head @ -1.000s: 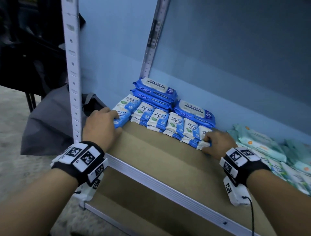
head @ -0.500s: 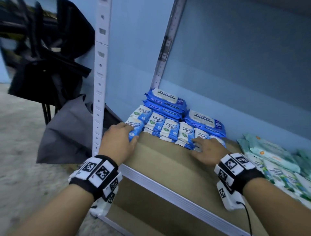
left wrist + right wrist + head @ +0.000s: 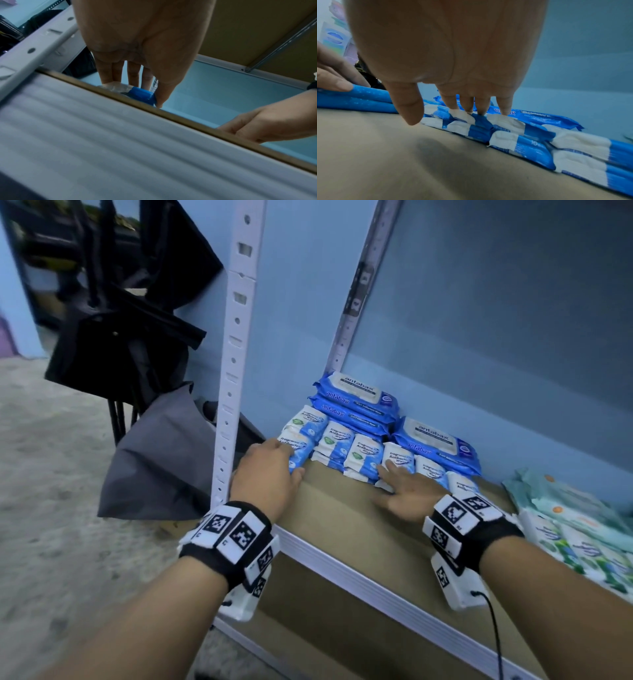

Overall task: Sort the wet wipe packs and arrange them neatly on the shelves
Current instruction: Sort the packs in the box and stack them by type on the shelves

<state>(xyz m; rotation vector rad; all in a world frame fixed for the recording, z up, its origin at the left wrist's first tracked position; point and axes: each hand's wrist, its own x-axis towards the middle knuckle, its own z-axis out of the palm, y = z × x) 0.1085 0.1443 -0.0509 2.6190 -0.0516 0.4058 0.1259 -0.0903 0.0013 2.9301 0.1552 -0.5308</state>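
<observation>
Left hand (image 3: 269, 474): cupped the row's left end pack (image 3: 297, 449), fingers and thumb clamped on it; best held as a fixed stop.
Row (image 3: 363, 455): small blue-white packs on the shelf (image 3: 342, 522), just in front of the dark blue packs (image 3: 435, 444).
Right hand (image 3: 409, 496): fingers straight, slightly apart, tips pressing packs mid-row; best to push gently leftward, closing gaps without buckling them.
Green packs (image 3: 575, 522): right of the row, unsorted.
</observation>
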